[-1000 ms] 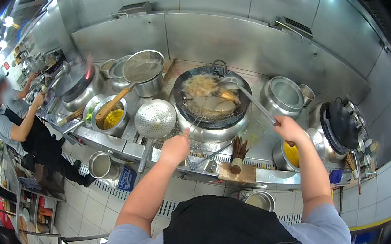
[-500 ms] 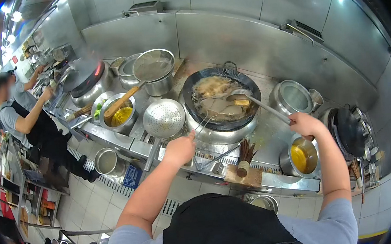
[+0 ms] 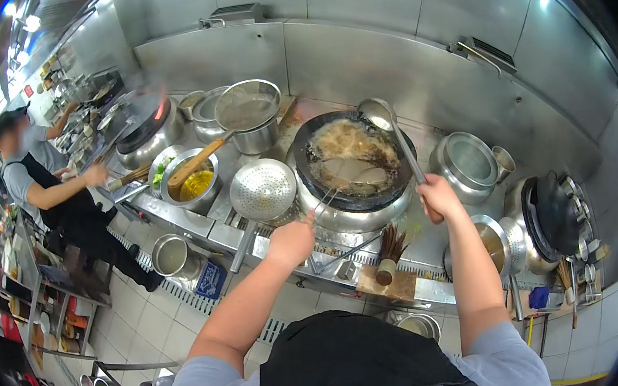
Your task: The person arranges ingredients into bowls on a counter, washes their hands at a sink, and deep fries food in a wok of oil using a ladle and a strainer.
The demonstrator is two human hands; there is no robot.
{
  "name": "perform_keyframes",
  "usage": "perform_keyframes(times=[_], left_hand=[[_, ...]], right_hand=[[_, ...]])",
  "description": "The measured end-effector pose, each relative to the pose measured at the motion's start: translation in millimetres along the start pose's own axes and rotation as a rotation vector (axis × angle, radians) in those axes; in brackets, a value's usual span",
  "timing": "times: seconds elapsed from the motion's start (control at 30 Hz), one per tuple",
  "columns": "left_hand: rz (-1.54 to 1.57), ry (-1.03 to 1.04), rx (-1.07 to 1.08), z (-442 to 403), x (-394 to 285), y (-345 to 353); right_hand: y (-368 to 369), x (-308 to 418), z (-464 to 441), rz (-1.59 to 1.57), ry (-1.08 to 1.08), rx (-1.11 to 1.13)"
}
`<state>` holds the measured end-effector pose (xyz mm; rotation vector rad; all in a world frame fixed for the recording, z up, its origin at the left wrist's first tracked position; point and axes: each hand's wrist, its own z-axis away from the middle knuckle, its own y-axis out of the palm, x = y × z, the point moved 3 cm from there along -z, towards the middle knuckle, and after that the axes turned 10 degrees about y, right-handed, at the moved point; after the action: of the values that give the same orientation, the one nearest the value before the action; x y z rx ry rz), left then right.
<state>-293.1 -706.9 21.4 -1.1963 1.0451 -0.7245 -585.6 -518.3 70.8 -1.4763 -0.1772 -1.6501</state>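
My right hand (image 3: 439,195) is wrapped round the wooden end of a long-handled ladle (image 3: 406,146). Its metal bowl hangs over the far rim of a black wok (image 3: 305,137). In my closed left hand (image 3: 291,242) is a thin wire-handled tool (image 3: 327,199), reaching over the near rim into the oil. Its far end lies among bubbles, so its exact kind is hard to make out. Pale food (image 3: 341,138) fries in the bubbling oil. A perforated metal strainer (image 3: 262,190) rests left of the wok, just beyond my left hand.
A pot of yellow oil (image 3: 212,195) with a wooden-handled utensil across it stands left. A bamboo brush (image 3: 387,252) is at the front edge, lidded pots (image 3: 467,163) at right. A co-worker (image 3: 56,195) works at another wok on the far left.
My right hand has moved left, and the ladle has risen from the oil to the wok's far rim. The golden piece near the ladle no longer shows. The left hand stays almost in place.
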Motion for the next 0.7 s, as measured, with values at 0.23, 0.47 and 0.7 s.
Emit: perform_keyframes(times=[0.23, 0.47, 0.7], left_hand=[[0.026, -0.007, 0.011, 1, -1, -6], [0.045, 0.011, -0.055, -1, 9, 2], [0.031, 0.012, -0.018, -2, 10, 0]], right_hand=[[24, 26, -55, 0.024, -0.015, 0.001], [24, 1, -75, 0.062, 0.148, 0.230], [6, -6, -53, -0.514, 0.454, 0.474]])
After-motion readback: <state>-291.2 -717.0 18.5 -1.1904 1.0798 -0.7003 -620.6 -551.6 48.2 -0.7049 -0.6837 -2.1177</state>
